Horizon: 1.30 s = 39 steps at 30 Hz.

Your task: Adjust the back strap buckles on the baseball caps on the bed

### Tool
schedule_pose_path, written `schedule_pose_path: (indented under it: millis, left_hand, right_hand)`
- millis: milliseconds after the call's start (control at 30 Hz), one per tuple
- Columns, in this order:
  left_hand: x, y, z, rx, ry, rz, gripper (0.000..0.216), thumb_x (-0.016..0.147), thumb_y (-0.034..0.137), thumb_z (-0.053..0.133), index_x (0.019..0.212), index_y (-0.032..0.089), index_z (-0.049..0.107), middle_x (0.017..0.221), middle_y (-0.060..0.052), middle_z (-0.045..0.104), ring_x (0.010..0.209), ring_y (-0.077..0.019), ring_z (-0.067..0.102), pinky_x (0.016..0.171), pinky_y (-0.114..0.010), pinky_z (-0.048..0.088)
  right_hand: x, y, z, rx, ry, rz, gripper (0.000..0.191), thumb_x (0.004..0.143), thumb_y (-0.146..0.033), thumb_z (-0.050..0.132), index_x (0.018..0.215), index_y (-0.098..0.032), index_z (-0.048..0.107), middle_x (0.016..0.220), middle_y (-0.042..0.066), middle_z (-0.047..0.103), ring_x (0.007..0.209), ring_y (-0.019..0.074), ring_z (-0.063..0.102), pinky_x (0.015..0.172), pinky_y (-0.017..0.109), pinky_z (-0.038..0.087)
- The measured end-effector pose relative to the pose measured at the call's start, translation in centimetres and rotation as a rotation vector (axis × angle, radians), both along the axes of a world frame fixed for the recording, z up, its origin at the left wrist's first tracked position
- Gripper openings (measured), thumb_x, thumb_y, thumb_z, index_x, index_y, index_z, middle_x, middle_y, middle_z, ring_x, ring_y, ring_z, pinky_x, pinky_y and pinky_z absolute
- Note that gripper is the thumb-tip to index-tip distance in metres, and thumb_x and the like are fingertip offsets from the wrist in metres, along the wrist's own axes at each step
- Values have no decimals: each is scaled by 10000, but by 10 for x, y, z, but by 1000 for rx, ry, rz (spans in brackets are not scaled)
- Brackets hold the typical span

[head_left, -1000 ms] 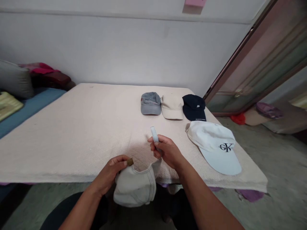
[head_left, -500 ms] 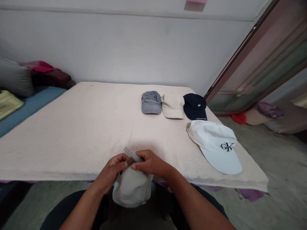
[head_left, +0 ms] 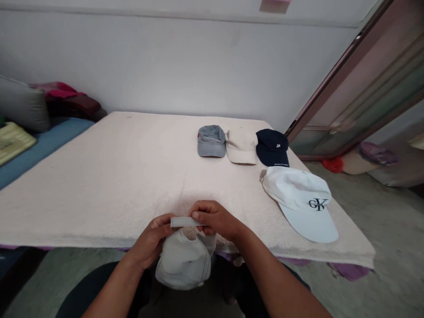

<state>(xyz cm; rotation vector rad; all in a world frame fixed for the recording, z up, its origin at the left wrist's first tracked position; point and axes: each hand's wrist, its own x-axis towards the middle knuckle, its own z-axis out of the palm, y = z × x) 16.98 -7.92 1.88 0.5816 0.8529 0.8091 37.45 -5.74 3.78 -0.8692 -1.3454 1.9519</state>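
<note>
At the table's near edge, the left hand grips the pale cap beside its back opening while the right hand pinches the strap, probably best held flat and untwisted.

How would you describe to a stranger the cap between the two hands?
Start from the large pale cloth and go to its near edge. There, the left hand grips a pale grey cap and the right hand pinches its strap. It alone is held; the four other caps lie on the cloth.
</note>
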Motion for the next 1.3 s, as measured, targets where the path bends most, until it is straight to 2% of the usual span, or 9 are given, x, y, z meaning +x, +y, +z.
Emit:
schedule_pose_path:
  millis: [100,233,433,667,833,967,1300]
  left_hand:
    - [-3,0,-3,-17,-15,39,173,654,195,752,820,167,709,688,-27,704,575,-131,608,549,-215,444]
    - [-3,0,-3,-9,-21,8,152,677,184,741,819,142,708,696,-37,709,578,-120,611,550,-202,443]
    - [-1,-2,-1,-40,-36,18,123,684,179,742,798,144,709,713,-32,719,598,-114,619,570,-198,453]
    - [-1,0,-2,-35,-41,4,113,698,195,733,793,143,700,697,-30,705,581,-104,607,558,-194,445]
    - [-2,-1,-3,-20,-29,-1,111,695,213,732,776,153,686,672,-22,683,572,-106,593,546,-199,429]
    - [-2,-1,-4,-14,-9,-8,110,701,226,725,772,159,673,633,-8,661,543,-101,573,507,-193,396]
    - [-4,-2,-7,-35,25,-3,129,663,213,750,760,174,676,652,3,667,548,-88,568,520,-188,394]
  right_hand:
    - [3,0,2,-1,8,8,214,793,-360,618,785,-148,592,551,-51,464,447,49,373,438,186,287]
    - [6,1,3,-8,-11,-2,163,764,-304,650,787,-149,604,515,-63,463,430,44,344,437,190,277]
    - [8,3,-1,-38,23,-58,157,764,-289,638,735,-160,553,496,-76,408,414,43,334,411,183,244]
    - [5,0,1,-77,23,-18,169,755,-288,631,715,-154,536,507,-77,413,412,35,318,409,179,253]
    - [6,2,0,-69,-28,74,131,763,-250,612,716,-144,551,543,-53,466,435,39,377,418,176,266]
    - [7,3,0,-59,-84,133,162,778,-297,612,763,-139,581,537,-59,453,434,36,362,420,174,261]
    - [5,3,2,-42,-121,126,173,781,-303,607,735,-144,555,513,-68,429,425,34,324,417,178,249]
